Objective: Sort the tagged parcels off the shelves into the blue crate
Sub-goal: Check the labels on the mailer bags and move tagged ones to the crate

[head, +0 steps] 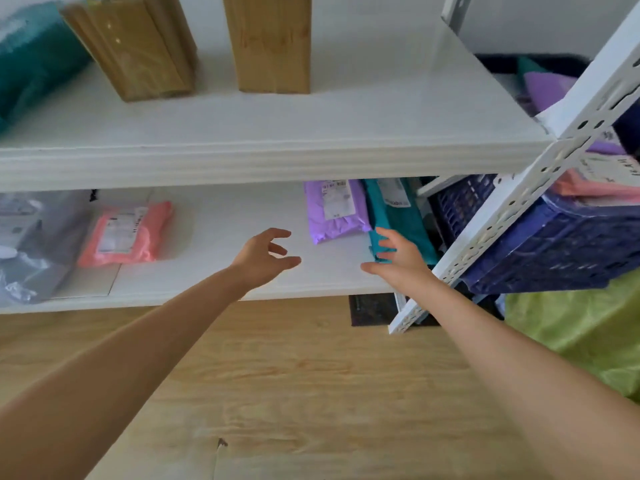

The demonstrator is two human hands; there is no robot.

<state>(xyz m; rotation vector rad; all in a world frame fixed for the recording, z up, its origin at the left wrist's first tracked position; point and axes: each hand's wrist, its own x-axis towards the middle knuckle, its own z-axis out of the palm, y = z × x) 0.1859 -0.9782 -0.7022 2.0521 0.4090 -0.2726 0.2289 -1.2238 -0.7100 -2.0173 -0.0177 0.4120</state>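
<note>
While you reach into the lower shelf [225, 220], head view:

Your left hand [265, 252] is open, fingers spread and loosely bent, holding nothing. It hovers over bare shelf just left of the purple parcel [337, 209].

Your right hand [398, 259] is open as well, fingers splayed. Its fingertips are on the near end of the teal parcel [394, 213], not wrapped round it, and the thumb points left over the shelf.

The teal parcel lies against the purple parcel's right edge, at the shelf's right end. A pink parcel [126, 233] lies further left on the same shelf, with grey bags [27, 237] beyond it.

The blue crate [554, 237] sits right of the white rack post [519, 202], with loaded parcels [588, 188] inside.

On the upper shelf [311, 126], two brown parcels [138, 46] stand upright and a teal bag [31, 53] is far left.

Labels: there are white tags on the purple, teal and pink parcels, but the print is too blurred to read. No brand is legible.
</note>
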